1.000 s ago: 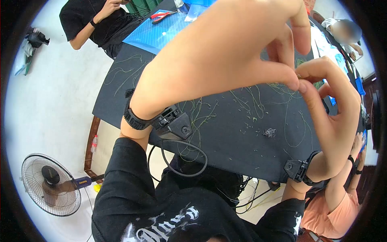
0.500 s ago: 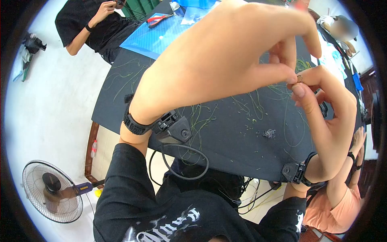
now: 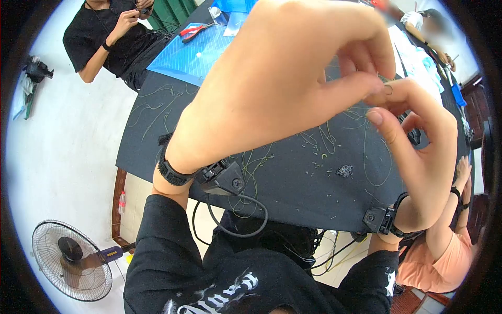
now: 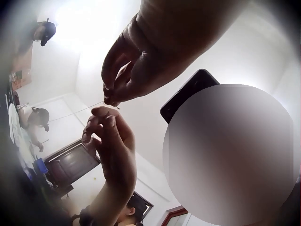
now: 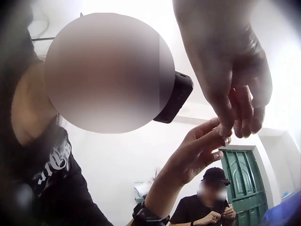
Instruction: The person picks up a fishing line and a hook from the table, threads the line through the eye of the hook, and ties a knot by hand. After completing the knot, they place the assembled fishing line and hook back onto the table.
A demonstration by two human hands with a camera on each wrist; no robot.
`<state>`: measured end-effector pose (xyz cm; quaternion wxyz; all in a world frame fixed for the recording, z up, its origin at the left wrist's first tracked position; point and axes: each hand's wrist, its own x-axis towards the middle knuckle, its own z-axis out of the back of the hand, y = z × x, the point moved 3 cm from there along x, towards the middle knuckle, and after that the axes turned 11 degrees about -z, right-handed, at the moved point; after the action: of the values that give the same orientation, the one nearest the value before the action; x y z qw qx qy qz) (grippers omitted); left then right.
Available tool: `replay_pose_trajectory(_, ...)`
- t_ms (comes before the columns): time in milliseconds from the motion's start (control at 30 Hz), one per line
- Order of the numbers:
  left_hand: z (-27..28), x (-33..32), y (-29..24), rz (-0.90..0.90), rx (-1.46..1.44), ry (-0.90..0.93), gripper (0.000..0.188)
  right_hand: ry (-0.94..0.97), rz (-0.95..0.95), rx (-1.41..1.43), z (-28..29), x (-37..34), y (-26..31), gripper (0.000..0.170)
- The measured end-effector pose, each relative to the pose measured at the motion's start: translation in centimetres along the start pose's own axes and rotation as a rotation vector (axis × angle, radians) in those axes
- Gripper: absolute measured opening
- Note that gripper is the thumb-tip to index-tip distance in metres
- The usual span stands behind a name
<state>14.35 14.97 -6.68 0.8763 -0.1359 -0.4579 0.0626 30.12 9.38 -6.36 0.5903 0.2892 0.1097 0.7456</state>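
The head view looks down and ahead from up high, onto the worktop (image 3: 298, 193). It is so near your left hand (image 3: 287, 78) that the hand looks huge; your right hand (image 3: 431, 157) looks smaller. The left wrist camera (image 3: 230, 179) looks up past your left hand to your right hand. The right wrist camera (image 3: 377, 220) looks up the other way, with your left hand farther off. The head and right wrist views share the other person in black (image 5: 200, 207). All three show both hands.
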Motion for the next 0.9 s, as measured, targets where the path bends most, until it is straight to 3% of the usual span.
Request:
replay_pose_trajectory(200, -0.7, -0.5, 0.0, 0.16, -0.006, -0.114, 0.029, 0.002, -0.104, 0.189, 0.6, 0.0, 0.0, 0.008)
replay_pose_trajectory(333, -1.1, -0.6, -0.4, 0.167, 0.003, -0.086, 0.035, -0.117, 0.002, 0.243, -0.1, 0.1, -0.5, 0.007)
replay_pose_trajectory(467, -1.2, -0.7, -0.4, 0.132, 0.007, -0.027, 0.035, -0.149, 0.086, 0.198, 0.7, -0.1, -0.9, 0.008)
replay_pose_trajectory(633, -1.8, -0.5, -0.8, 0.168, -0.025, -0.105, 0.04, -0.203, 0.111, 0.068, 0.6, -0.4, -0.5, 0.013)
replay_pose_trajectory(900, -2.1, -0.3, -1.5, 0.22, -0.091, -0.176, 0.039, -0.23, 0.094, 0.107, 1.0, -0.9, -0.4, 0.01)
